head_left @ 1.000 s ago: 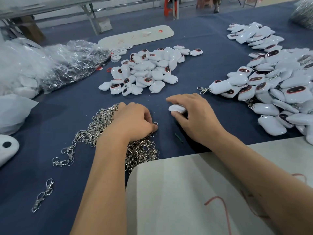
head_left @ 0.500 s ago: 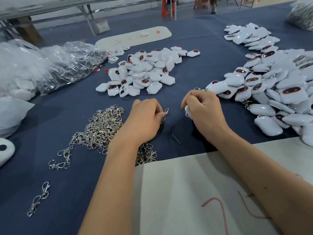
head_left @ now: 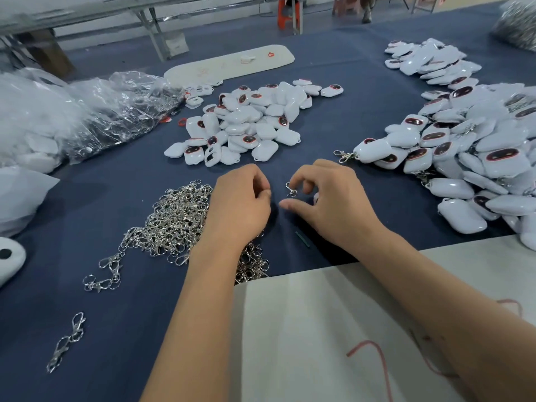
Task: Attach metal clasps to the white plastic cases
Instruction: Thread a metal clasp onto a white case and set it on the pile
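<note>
Hiding, prob. case (head_left: 316,197) under right hand (head_left: 333,204)

You will find no readable words, numbers or brand names here. The white cases (head_left: 246,126) show only dark red-rimmed ovals; red marks on the far white board (head_left: 232,63) are too blurred to read.

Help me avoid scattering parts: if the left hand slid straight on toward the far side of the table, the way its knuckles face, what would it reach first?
Probably bare blue cloth, then the middle pile of white cases beyond the left hand. Depth is uncertain.
</note>
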Demonstrator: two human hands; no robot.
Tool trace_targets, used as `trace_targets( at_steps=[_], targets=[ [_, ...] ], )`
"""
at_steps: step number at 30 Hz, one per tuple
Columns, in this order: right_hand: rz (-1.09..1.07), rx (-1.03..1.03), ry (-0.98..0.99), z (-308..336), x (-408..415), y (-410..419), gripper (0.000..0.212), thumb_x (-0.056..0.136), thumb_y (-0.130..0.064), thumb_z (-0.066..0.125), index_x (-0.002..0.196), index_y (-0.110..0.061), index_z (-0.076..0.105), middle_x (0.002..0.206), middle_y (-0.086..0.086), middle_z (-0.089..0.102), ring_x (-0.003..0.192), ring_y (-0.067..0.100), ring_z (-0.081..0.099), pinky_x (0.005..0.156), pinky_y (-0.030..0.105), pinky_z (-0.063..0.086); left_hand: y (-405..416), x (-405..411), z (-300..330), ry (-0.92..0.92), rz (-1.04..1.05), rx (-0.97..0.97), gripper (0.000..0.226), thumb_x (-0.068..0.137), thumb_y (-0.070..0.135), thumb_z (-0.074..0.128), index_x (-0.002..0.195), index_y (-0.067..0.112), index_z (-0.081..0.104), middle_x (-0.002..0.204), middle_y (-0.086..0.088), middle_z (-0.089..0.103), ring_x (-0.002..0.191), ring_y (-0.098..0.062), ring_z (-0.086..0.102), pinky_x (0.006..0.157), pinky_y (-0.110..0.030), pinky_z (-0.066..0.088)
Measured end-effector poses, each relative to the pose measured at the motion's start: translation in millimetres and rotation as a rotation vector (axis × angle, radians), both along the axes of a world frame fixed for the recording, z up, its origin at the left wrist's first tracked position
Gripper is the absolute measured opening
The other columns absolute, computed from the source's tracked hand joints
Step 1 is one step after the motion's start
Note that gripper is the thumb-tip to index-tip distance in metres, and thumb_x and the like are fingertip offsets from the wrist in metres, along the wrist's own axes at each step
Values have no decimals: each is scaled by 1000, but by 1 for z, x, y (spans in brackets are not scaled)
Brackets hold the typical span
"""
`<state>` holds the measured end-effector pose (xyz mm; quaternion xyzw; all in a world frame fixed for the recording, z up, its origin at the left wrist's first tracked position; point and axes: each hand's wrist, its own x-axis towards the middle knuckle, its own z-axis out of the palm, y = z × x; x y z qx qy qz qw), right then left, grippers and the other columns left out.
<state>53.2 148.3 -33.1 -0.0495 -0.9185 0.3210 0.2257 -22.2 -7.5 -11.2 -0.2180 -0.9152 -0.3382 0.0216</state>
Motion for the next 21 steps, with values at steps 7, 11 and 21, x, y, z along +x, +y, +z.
trace_targets(
  at_steps=[7, 11, 21],
  targets=[
    [-6, 182, -131, 6, 0, -5, 12, 95, -33, 72, 88, -23, 69, 94, -5, 57, 86, 22, 59, 78, 41, 49, 5, 4, 2, 27, -14, 72, 16, 86, 12, 67, 77, 25, 63, 79, 11, 66, 76, -8, 62, 80, -35, 54],
    [26, 132, -119, 6, 1, -5, 10, 100, -29, 64, 93, -22, 65, 96, -7, 56, 86, 19, 59, 77, 39, 48, 6, 6, 3, -36, -88, 144, 20, 90, 8, 67, 82, 26, 68, 83, 13, 69, 80, -3, 61, 75, -12, 46],
    [131, -557, -31, 5, 0, 10, 18, 107, -18, 55, 90, -16, 60, 61, 2, 47, 37, 8, 40, 40, 18, 33, 14, 13, 7, -220, -155, 467, 9, 89, 11, 76, 90, 20, 74, 79, 9, 71, 81, -21, 70, 83, -46, 60]
  ],
)
